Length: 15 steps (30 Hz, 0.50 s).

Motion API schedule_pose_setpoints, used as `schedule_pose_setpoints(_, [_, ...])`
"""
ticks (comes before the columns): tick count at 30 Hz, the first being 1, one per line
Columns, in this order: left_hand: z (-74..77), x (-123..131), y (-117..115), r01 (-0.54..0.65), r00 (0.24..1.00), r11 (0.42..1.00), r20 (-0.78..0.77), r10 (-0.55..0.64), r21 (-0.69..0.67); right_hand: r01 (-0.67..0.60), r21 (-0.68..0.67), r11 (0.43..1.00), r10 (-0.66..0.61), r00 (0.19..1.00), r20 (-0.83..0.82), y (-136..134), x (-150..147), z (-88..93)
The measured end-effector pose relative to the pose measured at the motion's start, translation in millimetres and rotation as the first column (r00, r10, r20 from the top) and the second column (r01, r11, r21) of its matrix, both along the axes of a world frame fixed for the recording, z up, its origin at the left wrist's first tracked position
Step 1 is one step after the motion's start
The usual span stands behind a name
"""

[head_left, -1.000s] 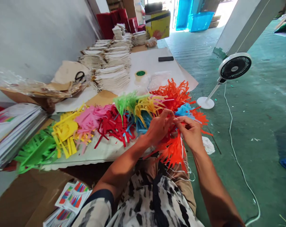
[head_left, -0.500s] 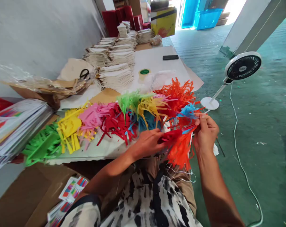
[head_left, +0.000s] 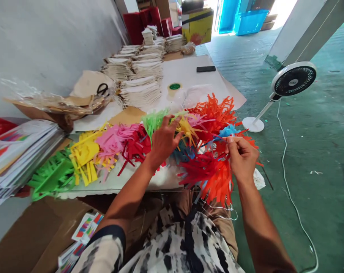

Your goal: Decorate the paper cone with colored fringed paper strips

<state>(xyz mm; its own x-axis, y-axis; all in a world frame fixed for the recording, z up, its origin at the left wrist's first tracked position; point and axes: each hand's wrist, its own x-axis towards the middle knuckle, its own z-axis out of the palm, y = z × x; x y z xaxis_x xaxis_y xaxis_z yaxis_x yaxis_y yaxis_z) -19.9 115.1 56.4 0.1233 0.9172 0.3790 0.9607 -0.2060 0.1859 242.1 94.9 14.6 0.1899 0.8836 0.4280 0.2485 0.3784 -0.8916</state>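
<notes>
My left hand (head_left: 165, 138) is over the table with its fingers apart, touching or just above the light green (head_left: 154, 122) and yellow paper tassels (head_left: 188, 129); it holds nothing that I can see. My right hand (head_left: 242, 155) pinches a tassel garland near the table's right end. From it a dark red tassel (head_left: 199, 167) and an orange tassel (head_left: 219, 184) hang over the edge. A blue tassel (head_left: 229, 131) lies just beyond the fingertips. What exactly sits between thumb and forefinger is too small to tell. Pink (head_left: 115, 140), yellow (head_left: 85, 149) and green tassels (head_left: 54, 172) line the table's front.
Stacks of white paper bundles (head_left: 142, 91) stand along the wall. A tape roll (head_left: 174, 87), a black phone-like object (head_left: 205, 69) and scissors (head_left: 102, 89) lie on the table. Printed sheets (head_left: 21, 151) are piled at left. A fan (head_left: 294, 81) stands on the floor at right.
My left hand has let go of the dark red tassel and moved up and left to the yellow and green ones. The dark red tassel now hangs spread out. My right hand has shifted slightly left.
</notes>
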Motion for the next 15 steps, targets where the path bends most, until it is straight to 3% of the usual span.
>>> schedule_pose_setpoints(5, [-10.6,11,28,0.282,0.950,0.957,-0.117,-0.288,-0.067,-0.026,-0.003,1.000,0.026,0.995,0.099,-2,-5,-5.4])
schedule_pose_setpoints(10, [-13.9,11,62,0.341,0.922,0.939,-0.184,-0.341,-0.036,-0.039,-0.008,0.999,0.040,0.991,0.127,-2,-6,-9.9])
schedule_pose_setpoints(15, [3.2,-7,75,0.421,0.906,0.907,0.043,-0.421,0.013,-0.033,-0.026,0.999,0.036,0.991,0.126,0,-6,-11.4])
